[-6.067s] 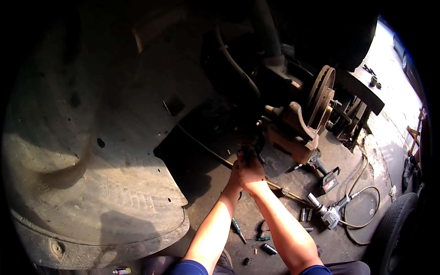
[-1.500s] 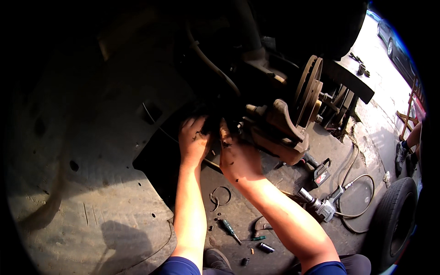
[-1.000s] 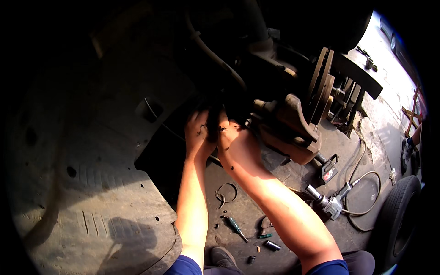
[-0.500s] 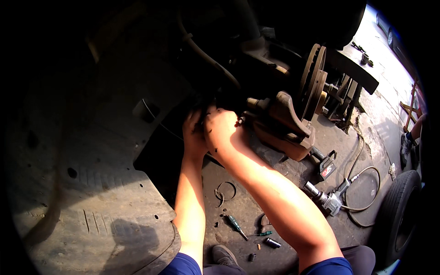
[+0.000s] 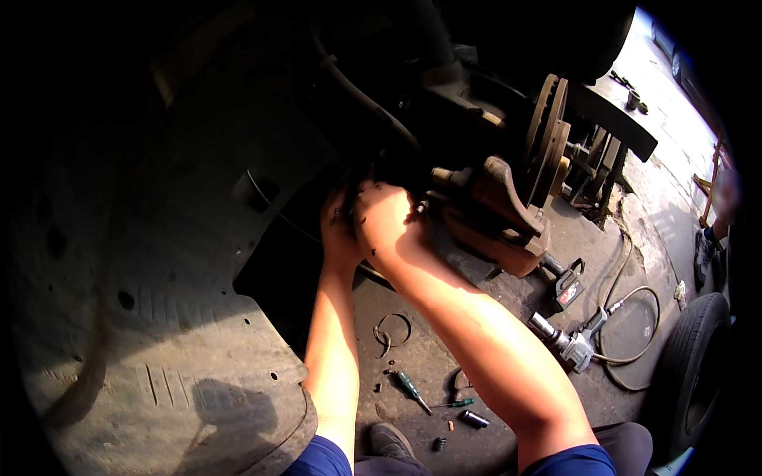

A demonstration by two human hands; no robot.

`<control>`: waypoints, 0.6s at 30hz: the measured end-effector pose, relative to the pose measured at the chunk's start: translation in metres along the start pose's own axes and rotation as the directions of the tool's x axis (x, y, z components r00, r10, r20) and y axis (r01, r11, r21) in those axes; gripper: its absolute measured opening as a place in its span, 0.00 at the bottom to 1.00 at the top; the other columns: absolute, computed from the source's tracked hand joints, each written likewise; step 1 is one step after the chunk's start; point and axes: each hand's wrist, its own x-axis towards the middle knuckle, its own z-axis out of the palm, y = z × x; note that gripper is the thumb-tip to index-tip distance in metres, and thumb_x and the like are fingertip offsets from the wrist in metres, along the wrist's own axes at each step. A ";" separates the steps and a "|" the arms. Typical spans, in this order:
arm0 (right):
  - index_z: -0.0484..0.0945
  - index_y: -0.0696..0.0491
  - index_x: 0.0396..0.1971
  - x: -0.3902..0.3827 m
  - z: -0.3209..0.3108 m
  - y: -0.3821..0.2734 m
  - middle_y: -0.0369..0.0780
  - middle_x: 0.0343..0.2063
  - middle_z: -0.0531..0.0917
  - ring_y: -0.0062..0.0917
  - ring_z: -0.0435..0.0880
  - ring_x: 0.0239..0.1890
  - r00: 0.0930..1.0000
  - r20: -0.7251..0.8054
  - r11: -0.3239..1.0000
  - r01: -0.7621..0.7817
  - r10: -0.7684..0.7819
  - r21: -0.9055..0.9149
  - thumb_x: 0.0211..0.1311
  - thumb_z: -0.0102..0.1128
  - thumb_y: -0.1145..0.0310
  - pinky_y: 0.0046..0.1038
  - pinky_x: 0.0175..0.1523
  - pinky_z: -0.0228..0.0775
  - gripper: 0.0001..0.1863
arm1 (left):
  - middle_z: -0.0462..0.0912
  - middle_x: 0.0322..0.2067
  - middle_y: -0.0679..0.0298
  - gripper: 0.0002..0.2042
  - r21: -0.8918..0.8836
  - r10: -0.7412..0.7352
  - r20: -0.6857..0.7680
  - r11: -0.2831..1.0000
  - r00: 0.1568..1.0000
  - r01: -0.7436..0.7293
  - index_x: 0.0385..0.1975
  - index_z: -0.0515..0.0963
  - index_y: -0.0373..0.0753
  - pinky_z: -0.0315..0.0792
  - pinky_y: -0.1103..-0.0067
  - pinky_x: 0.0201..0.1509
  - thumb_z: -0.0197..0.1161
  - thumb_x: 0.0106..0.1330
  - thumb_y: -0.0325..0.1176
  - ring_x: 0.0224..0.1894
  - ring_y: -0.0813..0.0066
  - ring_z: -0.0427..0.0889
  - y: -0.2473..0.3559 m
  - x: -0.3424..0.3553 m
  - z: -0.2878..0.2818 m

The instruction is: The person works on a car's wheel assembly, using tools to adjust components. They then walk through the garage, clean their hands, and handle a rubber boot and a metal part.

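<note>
My left hand (image 5: pixel 341 228) is raised into the shadowed recess beside the wheel arch liner (image 5: pixel 198 349), its fingers curled on something dark that I cannot make out. Close against it, my right hand (image 5: pixel 385 210) is closed at the same spot, dark smudges on its skin, fingertips hidden in shadow. Just right of them hang a rusty brake caliper (image 5: pixel 504 210) and a brake disc (image 5: pixel 548 127); a pale hose (image 5: pixel 365 107) runs above. Below, a thin ring clamp (image 5: pixel 397 329) lies on the floor.
A cordless tool (image 5: pixel 563 282), an air impact wrench (image 5: pixel 575 345) with its hose, a green-handled screwdriver (image 5: pixel 411 389) and a socket (image 5: pixel 476 419) lie on the floor (image 5: pixel 516 301). A loose tyre (image 5: pixel 690 373) stands right. Another person's leg (image 5: pixel 714 230) shows at the far right edge.
Both hands have moved up and deeper into the recess since the oldest frame. Over the last second my right hand has shifted up and left, overlapping my left hand more.
</note>
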 end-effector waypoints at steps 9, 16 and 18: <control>0.82 0.61 0.53 -0.016 0.007 -0.009 0.39 0.44 0.89 0.26 0.91 0.48 0.997 0.045 0.970 0.067 -0.059 -0.234 0.60 0.72 0.68 0.23 0.43 0.85 0.22 | 0.86 0.48 0.49 0.23 0.343 0.243 0.044 0.907 0.969 -0.243 0.52 0.81 0.34 0.79 0.67 0.52 0.74 0.57 0.34 0.48 0.52 0.86 -0.006 0.001 -0.006; 0.84 0.57 0.48 -0.011 0.017 -0.005 0.40 0.39 0.89 0.27 0.92 0.40 1.000 0.018 0.996 0.008 -0.006 -0.092 0.58 0.71 0.71 0.26 0.38 0.85 0.17 | 0.88 0.46 0.56 0.20 -0.030 0.043 -0.069 0.999 0.997 -0.045 0.52 0.82 0.32 0.80 0.70 0.51 0.72 0.62 0.33 0.47 0.62 0.88 -0.014 -0.003 0.003; 0.82 0.58 0.46 -0.019 0.025 -0.006 0.42 0.35 0.90 0.30 0.93 0.37 0.997 0.063 0.997 -0.031 0.036 -0.076 0.57 0.70 0.73 0.27 0.35 0.85 0.16 | 0.88 0.46 0.57 0.19 0.027 0.003 -0.063 1.000 0.998 -0.002 0.53 0.82 0.32 0.79 0.71 0.51 0.71 0.64 0.32 0.47 0.64 0.88 -0.013 -0.002 0.004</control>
